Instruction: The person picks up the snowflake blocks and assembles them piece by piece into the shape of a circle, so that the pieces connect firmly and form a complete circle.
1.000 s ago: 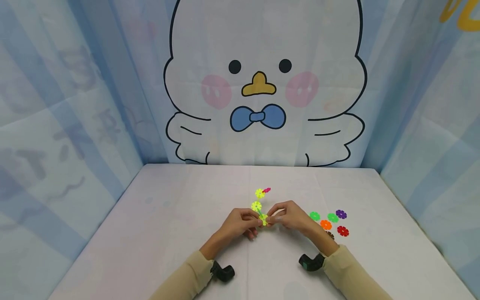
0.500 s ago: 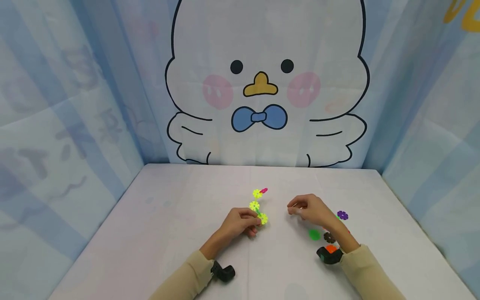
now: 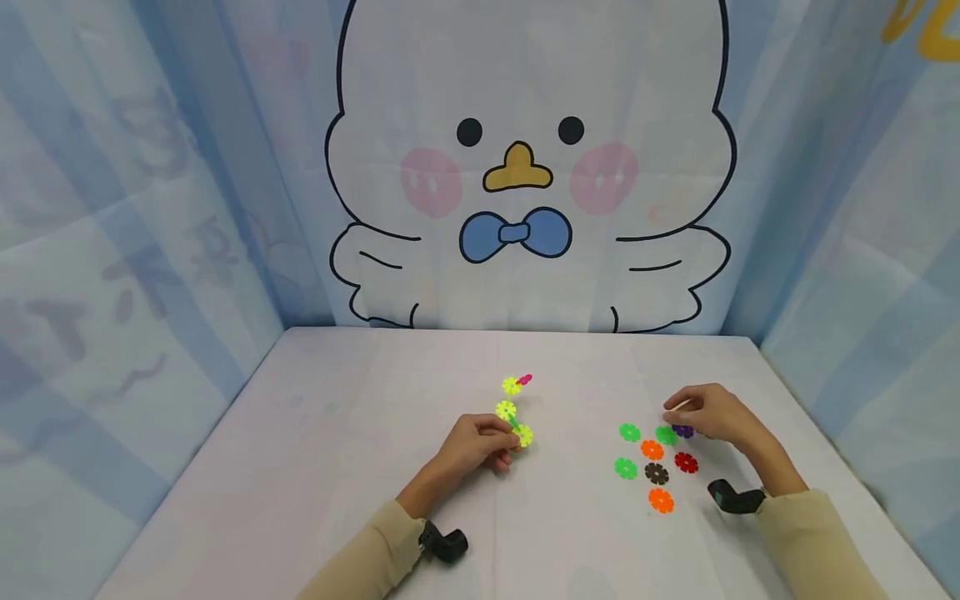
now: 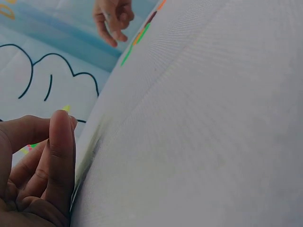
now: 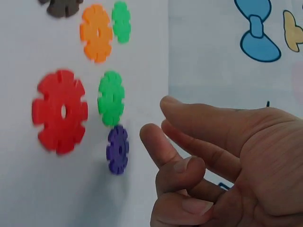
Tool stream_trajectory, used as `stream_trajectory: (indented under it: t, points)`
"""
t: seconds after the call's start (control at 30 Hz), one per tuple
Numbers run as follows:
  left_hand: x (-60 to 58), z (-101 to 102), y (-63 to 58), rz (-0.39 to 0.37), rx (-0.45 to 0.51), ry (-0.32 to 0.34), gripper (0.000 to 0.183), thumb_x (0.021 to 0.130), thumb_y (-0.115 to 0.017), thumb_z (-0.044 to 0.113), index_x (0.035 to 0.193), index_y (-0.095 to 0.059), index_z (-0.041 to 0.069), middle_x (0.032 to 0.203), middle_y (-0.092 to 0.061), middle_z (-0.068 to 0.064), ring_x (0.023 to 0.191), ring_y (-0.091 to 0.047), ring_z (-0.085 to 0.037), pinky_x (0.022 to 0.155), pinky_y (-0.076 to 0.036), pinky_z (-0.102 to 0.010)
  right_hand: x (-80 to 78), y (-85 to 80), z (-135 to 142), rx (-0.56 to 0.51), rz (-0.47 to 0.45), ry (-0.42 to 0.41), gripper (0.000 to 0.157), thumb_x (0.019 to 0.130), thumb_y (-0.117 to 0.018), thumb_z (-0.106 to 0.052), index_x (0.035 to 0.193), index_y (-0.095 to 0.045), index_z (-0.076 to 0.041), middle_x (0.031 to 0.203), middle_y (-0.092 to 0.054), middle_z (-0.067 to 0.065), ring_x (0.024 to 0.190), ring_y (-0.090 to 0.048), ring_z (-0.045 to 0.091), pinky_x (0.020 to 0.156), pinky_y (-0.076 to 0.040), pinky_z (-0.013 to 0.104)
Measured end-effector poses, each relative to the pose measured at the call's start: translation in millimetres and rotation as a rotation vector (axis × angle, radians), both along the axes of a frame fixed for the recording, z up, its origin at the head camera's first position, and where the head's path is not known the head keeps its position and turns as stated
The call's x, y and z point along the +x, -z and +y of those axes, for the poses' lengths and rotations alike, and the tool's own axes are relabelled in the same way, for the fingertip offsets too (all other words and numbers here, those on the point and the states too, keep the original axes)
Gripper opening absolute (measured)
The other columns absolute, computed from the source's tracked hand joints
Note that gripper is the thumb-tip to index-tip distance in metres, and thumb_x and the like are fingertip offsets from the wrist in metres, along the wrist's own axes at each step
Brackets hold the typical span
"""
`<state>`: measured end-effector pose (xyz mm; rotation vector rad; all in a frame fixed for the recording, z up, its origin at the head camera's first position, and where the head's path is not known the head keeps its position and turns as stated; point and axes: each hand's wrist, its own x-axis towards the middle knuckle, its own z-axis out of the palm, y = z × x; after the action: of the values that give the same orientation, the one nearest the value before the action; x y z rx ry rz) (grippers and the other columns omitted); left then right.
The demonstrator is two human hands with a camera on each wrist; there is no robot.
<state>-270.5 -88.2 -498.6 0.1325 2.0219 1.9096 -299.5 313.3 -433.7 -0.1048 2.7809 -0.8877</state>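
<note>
In the head view, my left hand (image 3: pixel 476 442) pinches a yellow notched snowflake disc (image 3: pixel 525 436) at the near end of a joined chain. Beyond it the chain runs through a bit of green to a middle yellow disc (image 3: pixel 506 409), then a far yellow disc (image 3: pixel 511 386) with a pink disc (image 3: pixel 525 379) standing edge-on. My right hand (image 3: pixel 708 412) hovers over the loose discs with nothing held, thumb and forefinger apart in the right wrist view. Nearest its fingertips is a purple disc (image 5: pixel 113 153), beside a green disc (image 5: pixel 105 97) and a red disc (image 5: pixel 47 111).
More loose discs lie left of my right hand on the white table (image 3: pixel 337 467): orange (image 3: pixel 662 501), brown (image 3: pixel 657 474) and green (image 3: pixel 626 468). Black wrist cameras stick out from both sleeves. A curtain (image 3: pixel 517 287) with a cartoon bird hangs behind the table.
My right hand has let go of the chain's near yellow disc and moved right, over the loose discs. The left hand still pinches the chain, almost in the same place.
</note>
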Motion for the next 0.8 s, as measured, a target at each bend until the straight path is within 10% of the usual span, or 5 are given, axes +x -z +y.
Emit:
stream_trajectory:
  t: [0.8]
  points:
    - [-0.5, 2, -1.6, -0.007, -0.006, -0.01, 0.02, 0.094, -0.079, 0.011, 0.109, -0.074, -0.002, 0.092, -0.081, -0.012, 0.063, -0.069, -0.01, 0.063, -0.063, -0.024, -5.6, 9.0, 20, 0.076, -0.084, 0.104, 0.037, 0.088, -0.087, -0.025, 0.102, -0.071, 0.005, 0.1, -0.067, 0.02, 0.087, -0.056, 0.027, 0.069, -0.048, 0.03]
